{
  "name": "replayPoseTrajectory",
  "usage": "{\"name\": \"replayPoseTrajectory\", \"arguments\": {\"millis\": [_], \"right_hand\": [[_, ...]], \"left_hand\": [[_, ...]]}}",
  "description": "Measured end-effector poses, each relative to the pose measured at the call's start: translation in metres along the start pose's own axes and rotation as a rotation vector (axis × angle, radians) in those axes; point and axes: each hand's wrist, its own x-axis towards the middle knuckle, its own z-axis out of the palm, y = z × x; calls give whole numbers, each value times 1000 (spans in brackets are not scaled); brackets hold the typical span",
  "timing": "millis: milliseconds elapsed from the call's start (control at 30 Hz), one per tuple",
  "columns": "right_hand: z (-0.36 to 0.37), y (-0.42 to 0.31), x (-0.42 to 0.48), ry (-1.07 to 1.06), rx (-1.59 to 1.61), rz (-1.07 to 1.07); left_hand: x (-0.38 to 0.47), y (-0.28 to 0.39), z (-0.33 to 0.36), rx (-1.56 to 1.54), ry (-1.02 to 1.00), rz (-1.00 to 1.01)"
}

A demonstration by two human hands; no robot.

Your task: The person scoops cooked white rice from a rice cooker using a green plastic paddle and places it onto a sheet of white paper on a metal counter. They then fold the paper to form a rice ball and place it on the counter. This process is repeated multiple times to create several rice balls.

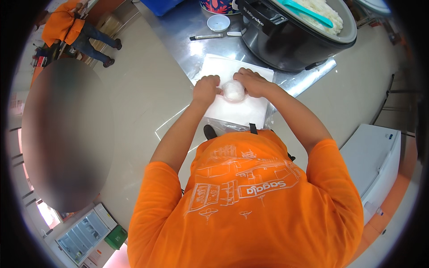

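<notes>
A rounded white bundle in clear plastic, which looks like a portion of rice, rests on a stack of white paper sheets. My left hand is at its left side, fingers curled on the plastic, thumb against the bundle. At the right side, my right hand grips the plastic with bent fingers. My fingers partly hide the ends of the wrap. Behind the paper stands a black Miyako rice cooker with its inner pot uncovered. Cooked white rice fills it, and a turquoise rice paddle lies on top.
The metal table carries a small white bowl, a pen, a patterned container and a blue container. A co-worker stands far left. A white chest freezer is at right. A large oval at left is blurred.
</notes>
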Motion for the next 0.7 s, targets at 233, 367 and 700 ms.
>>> {"name": "replayPoseTrajectory", "arguments": {"millis": [233,367,700], "right_hand": [[45,2,-50,123,239,135],[33,-34,-73,80,303,154],[-11,-46,-66,-42,834,-105]], "left_hand": [[-48,8,93,-520,208,-8],[-73,58,60,-802,174,-242],[-88,54,55,-2114,-328,-578]]}}
